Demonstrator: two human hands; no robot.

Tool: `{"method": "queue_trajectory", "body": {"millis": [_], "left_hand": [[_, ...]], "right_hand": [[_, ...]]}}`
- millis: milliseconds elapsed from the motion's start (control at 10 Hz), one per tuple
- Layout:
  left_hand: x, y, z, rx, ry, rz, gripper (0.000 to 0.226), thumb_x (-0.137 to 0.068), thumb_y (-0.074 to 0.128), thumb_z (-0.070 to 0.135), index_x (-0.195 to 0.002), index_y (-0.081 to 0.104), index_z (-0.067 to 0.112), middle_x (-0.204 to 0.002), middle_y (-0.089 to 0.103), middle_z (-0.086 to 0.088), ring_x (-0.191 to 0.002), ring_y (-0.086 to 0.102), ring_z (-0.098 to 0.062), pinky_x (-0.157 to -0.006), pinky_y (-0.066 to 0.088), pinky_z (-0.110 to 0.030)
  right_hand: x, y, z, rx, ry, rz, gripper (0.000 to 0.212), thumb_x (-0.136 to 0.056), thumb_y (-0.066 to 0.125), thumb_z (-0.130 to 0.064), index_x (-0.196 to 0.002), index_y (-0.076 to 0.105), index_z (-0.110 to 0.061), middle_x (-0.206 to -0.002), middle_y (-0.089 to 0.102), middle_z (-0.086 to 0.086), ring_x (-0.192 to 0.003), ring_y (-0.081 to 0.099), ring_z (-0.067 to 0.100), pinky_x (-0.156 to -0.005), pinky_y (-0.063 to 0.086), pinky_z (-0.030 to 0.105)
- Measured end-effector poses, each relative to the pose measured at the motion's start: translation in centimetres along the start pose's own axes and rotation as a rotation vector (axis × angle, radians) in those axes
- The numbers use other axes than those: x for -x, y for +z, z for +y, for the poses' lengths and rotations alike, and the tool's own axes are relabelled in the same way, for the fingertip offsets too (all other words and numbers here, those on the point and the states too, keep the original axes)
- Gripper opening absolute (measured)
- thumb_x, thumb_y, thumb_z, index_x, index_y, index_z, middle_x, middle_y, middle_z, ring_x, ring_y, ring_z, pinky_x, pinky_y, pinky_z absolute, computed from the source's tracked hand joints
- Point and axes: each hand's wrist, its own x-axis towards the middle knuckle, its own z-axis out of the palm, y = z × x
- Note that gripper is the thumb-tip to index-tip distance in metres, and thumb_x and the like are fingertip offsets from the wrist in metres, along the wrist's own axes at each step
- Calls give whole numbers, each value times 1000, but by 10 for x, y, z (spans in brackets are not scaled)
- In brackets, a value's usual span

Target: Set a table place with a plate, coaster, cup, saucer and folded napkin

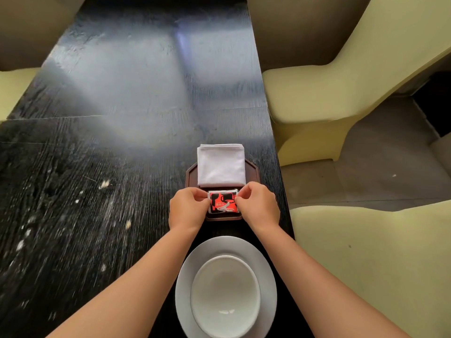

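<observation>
A white plate point(185, 289) lies at the table's near right edge with a white bowl point(225, 296) on it. Beyond it sits a dark brown wooden tray point(190, 173). A folded white napkin point(221, 165) rests on the tray's far half. On the near half lies a small red, black and white packet point(223, 201). My left hand point(188, 211) pinches the packet's left edge and my right hand point(258, 208) pinches its right edge. No cup or saucer shows.
The long dark wooden table point(109, 142) stretches away, with pale crumbs point(104, 184) on its left half. Pale yellow-green chairs point(317, 93) stand along the right side, another point(371, 264) close by me, and one at the left point(12, 93).
</observation>
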Motion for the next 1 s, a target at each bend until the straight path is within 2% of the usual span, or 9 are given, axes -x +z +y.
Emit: {"method": "queue_trajectory", "body": {"millis": [200, 300, 400, 500, 600, 800, 900, 1000], "left_hand": [[3, 1, -1, -86, 49, 14, 10, -81, 65, 19, -87, 72, 18, -87, 72, -1, -87, 65, -19, -82, 52, -35], [7, 2, -4, -89, 87, 43, 6, -81, 66, 21, -85, 69, 17, -82, 68, 1, -85, 64, -20, -78, 51, -33], [13, 1, -11, -64, 281, 125, 19, -81, 68, 18, -99, 66, 14, -95, 65, -2, -90, 60, -21, -78, 47, -31], [19, 0, -16, -199, 666, 56, 27, -82, 65, 8, -109, 66, 9, -108, 65, -8, -100, 60, -25, -86, 46, -32], [22, -1, -25, -378, 866, -48, 36, -78, 60, -2, -112, 68, 7, -114, 67, -12, -106, 63, -30, -78, 53, -44], [28, -6, -22, -487, 847, -141, 46, -75, 59, -4, -119, 62, 6, -125, 62, -14, -119, 57, -30, -88, 50, -41], [31, -22, -12, -533, 838, -123, 41, -80, 60, 5, -121, 61, 8, -124, 63, -12, -116, 59, -29, -92, 48, -40], [32, -45, 10, -607, 774, -89, 36, -89, 53, 26, -124, 57, 17, -117, 66, -1, -108, 60, -23, -92, 41, -34]], "right_hand": [[3, 4, 2, 61, -66, 32, 8, -84, 55, -20, -78, 61, -21, -89, 68, 3, -82, 60, 26, -62, 40, 29], [4, 4, 5, 114, -126, 51, 8, -85, 54, -23, -80, 60, -20, -91, 67, 2, -83, 59, 25, -61, 37, 28], [5, 2, 8, 118, -216, 112, 8, -85, 57, -26, -83, 61, -19, -91, 64, 1, -84, 59, 24, -60, 40, 30], [10, 0, 11, 204, -473, 207, 13, -80, 65, -21, -92, 68, -17, -91, 66, 3, -88, 58, 27, -68, 47, 37], [17, 2, 16, 296, -649, 174, 13, -73, 71, -16, -86, 72, -16, -87, 70, 1, -83, 62, 29, -66, 50, 39], [21, 1, 16, 345, -623, 107, 11, -79, 64, -16, -87, 71, -13, -93, 70, 2, -89, 61, 29, -70, 45, 39], [24, -12, 5, 386, -614, 64, 17, -82, 57, -15, -93, 70, -14, -95, 69, 3, -94, 58, 29, -75, 42, 38], [25, -33, -16, 495, -594, -6, 24, -88, 47, -24, -101, 66, -17, -103, 66, 3, -101, 54, 27, -80, 38, 36]]}}
